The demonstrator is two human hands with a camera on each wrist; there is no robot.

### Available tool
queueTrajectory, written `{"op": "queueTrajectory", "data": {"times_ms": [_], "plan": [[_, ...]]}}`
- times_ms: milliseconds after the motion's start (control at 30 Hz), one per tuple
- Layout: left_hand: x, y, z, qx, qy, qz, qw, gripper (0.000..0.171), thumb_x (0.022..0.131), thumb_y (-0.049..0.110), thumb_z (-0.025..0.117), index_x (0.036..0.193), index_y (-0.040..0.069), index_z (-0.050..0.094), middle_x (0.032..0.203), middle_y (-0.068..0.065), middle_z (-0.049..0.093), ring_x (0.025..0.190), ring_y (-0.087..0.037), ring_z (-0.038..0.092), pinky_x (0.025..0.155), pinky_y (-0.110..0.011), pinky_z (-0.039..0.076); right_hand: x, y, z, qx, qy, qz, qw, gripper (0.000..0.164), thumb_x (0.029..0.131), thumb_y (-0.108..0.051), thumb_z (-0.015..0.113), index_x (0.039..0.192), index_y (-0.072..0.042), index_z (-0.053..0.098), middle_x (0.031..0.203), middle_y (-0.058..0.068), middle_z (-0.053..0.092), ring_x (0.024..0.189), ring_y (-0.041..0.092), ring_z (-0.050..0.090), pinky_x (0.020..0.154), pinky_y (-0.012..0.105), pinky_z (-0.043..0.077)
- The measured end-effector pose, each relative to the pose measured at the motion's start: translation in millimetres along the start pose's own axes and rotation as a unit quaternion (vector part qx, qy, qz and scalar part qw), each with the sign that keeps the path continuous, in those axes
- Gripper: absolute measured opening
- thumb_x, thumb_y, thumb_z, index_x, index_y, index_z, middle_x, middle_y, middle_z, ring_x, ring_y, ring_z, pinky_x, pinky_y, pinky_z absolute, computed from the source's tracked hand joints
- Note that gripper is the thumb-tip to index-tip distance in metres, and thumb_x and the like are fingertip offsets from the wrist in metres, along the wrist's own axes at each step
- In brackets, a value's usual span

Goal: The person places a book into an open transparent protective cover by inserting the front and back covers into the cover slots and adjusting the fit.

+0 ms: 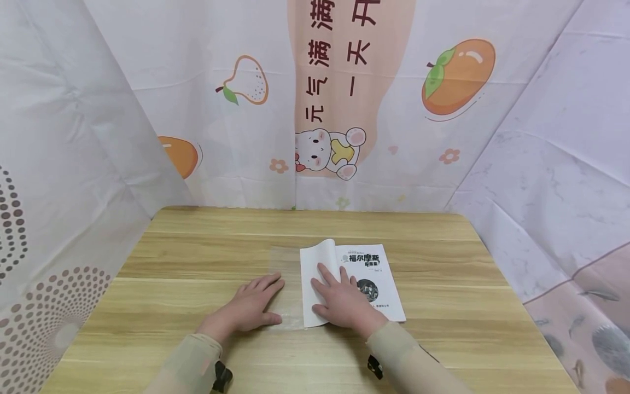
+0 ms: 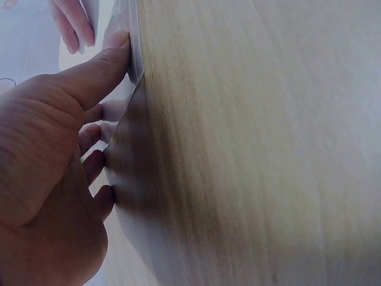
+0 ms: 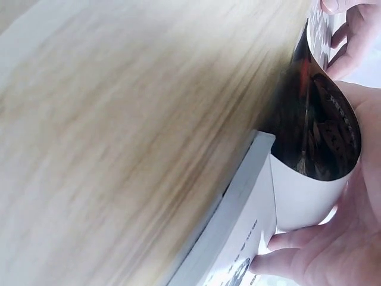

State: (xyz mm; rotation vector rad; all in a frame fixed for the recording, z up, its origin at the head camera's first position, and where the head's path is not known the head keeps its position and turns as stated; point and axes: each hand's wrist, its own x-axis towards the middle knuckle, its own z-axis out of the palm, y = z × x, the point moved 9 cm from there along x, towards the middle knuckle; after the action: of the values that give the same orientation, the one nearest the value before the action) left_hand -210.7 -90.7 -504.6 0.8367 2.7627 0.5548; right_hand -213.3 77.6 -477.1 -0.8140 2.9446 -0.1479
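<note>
A book lies on the wooden table with its title page facing up. Its front cover is turned over to the left, white inner side up, and curves upward near the fold. In the right wrist view the dark printed outer face of the cover bulges off the table. My right hand presses on the turned cover with spread fingers, some reaching onto the title page. Beneath the cover, a clear plastic sheet extends to the left. My left hand rests at that sheet's left edge, thumb and fingers apart.
The wooden table reaches back to a printed fabric curtain. More fabric hangs on the left and right sides. Dark wrist devices show below both sleeves.
</note>
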Motion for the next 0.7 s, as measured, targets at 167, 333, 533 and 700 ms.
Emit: {"op": "queueTrajectory", "data": {"times_ms": [167,333,533,700], "plan": [[0.0,-0.3,0.3,-0.002,0.0,-0.001,1.0,0.081,0.087,0.052,0.064,0.15,0.012,0.031,0.158,-0.01,0.022,0.139,-0.036,0.022,0.101,-0.066,0.029,-0.2,-0.9,-0.1,-0.007,0.003,-0.002,1.0,0.058,0.092,-0.05,0.055,0.142,-0.02,0.047,0.157,0.008,0.025,0.126,0.06,0.029,0.094,0.071,0.037],[-0.7,0.6,-0.4,-0.003,0.001,0.0,1.0,0.081,0.087,0.052,0.064,0.15,0.012,0.031,0.157,-0.01,0.022,0.138,-0.037,0.022,0.101,-0.066,0.029,-0.2,-2.5,0.0,-0.009,0.003,-0.003,1.0,0.058,0.093,-0.05,0.054,0.142,-0.021,0.047,0.157,0.008,0.025,0.126,0.061,0.029,0.093,0.071,0.037],[-0.3,-0.7,0.9,0.0,0.005,0.002,1.0,0.081,0.087,0.051,0.065,0.149,0.012,0.032,0.157,-0.011,0.023,0.138,-0.037,0.023,0.1,-0.066,0.03,-0.2,-4.5,-0.3,-0.01,-0.002,0.0,1.0,0.058,0.093,-0.049,0.054,0.143,-0.021,0.046,0.157,0.008,0.025,0.125,0.062,0.028,0.093,0.072,0.036],[-1.1,1.5,-1.3,0.002,0.003,0.005,1.0,0.08,0.087,0.051,0.065,0.149,0.01,0.033,0.156,-0.012,0.024,0.138,-0.038,0.024,0.099,-0.067,0.03,0.2,-6.2,0.3,-0.01,-0.003,0.006,1.0,0.058,0.093,-0.049,0.055,0.143,-0.021,0.047,0.157,0.008,0.026,0.125,0.062,0.028,0.094,0.073,0.034]]}}
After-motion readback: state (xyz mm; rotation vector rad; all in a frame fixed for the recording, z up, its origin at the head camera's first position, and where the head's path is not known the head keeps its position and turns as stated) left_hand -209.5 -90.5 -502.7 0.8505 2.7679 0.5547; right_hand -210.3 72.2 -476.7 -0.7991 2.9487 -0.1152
